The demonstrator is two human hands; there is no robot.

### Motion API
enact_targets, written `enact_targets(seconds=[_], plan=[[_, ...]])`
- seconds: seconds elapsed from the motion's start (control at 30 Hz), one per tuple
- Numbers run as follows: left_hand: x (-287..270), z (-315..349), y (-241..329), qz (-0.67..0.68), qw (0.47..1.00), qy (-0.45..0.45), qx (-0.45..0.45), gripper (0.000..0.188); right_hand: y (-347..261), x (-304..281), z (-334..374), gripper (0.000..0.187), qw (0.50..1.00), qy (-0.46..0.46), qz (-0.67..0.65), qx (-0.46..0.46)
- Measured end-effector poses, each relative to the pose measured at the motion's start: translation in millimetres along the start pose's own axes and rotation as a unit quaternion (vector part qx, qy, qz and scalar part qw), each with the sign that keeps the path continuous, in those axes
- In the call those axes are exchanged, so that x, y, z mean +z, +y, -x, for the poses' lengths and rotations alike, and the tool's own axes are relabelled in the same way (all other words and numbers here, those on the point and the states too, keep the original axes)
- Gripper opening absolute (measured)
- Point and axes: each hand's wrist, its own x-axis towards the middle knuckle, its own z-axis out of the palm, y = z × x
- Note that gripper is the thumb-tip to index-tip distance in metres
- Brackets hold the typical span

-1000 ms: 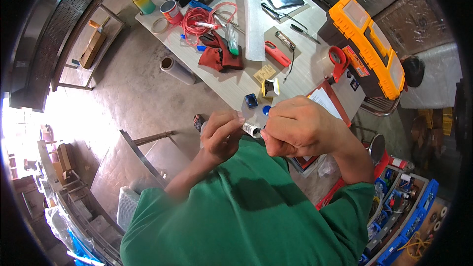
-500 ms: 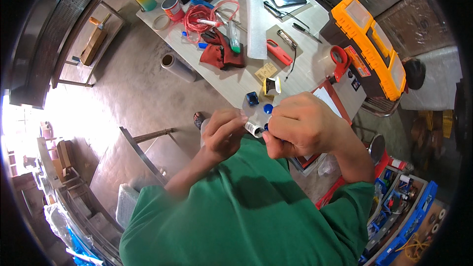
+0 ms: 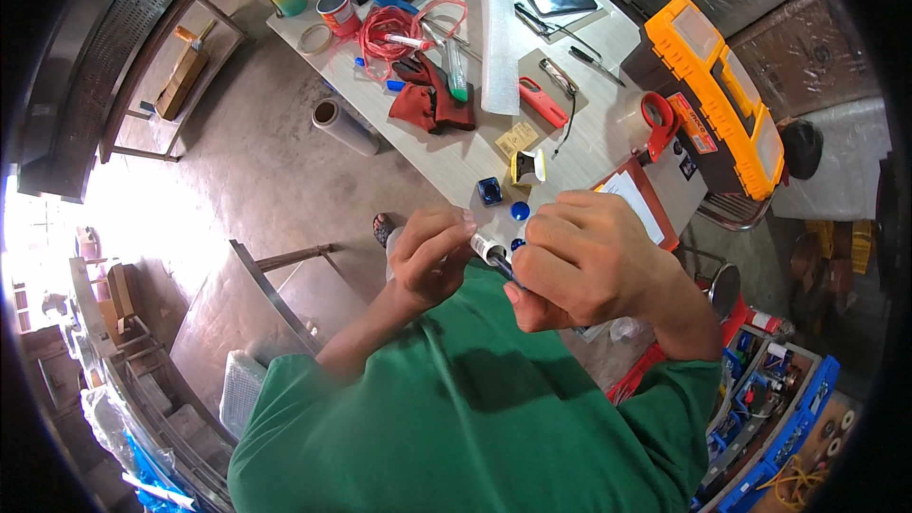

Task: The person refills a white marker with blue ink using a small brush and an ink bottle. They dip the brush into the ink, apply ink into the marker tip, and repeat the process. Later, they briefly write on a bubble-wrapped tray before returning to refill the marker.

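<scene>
My left hand (image 3: 429, 255) is closed around a white marker barrel (image 3: 483, 247), fingers pinched on its far end. From the barrel's open end sticks a thin dark rod (image 3: 503, 268). Its other end is in the closed fingers of my right hand (image 3: 594, 264), whose grip hides most of it. Just beyond my hands, a small square dark-blue ink bottle (image 3: 489, 192) stands uncapped at the table edge. A round blue cap (image 3: 520, 211) lies beside it. Another small dark-blue piece (image 3: 518, 243) shows partly between my hands. An opened yellow carton (image 3: 527, 169) is close behind the bottle.
Farther along the table (image 3: 446, 157) lie red gloves (image 3: 432, 104), pink cord (image 3: 385, 43), a white foam strip (image 3: 498, 38), a red utility knife (image 3: 543, 103) and a phone (image 3: 562, 0). To the right are a tape dispenser (image 3: 657, 123) and an orange-black toolbox (image 3: 712, 85).
My right hand has moved a little toward me and away from the barrel, so more of the dark rod shows. My left hand stays nearly still on the barrel.
</scene>
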Motion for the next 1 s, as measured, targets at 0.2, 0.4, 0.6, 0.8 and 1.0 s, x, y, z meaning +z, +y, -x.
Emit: enact_targets(seconds=[0.2,0.4,0.6,0.8,1.0], plan=[[1,1,-2,0.001,1.000,0.005,0.012,0.034,1,0,2,0.023,1.000,-0.011,0.022,0.002],[1,1,-4,0.000,1.000,0.000,0.008,0.034,1,-3,3,0.027,0.999,-0.043,0.011,0.015],[1,3,-5,-0.006,1.000,-0.002,0.004,0.033,5,-8,4,0.032,0.998,-0.060,0.005,0.010],[3,5,-6,0.000,1.000,-0.006,-0.004,0.031,9,-8,7,0.027,0.996,-0.083,-0.030,0.017],[4,6,-6,0.009,1.000,-0.012,-0.003,0.032,10,-6,10,0.027,0.993,-0.087,-0.067,0.033]])
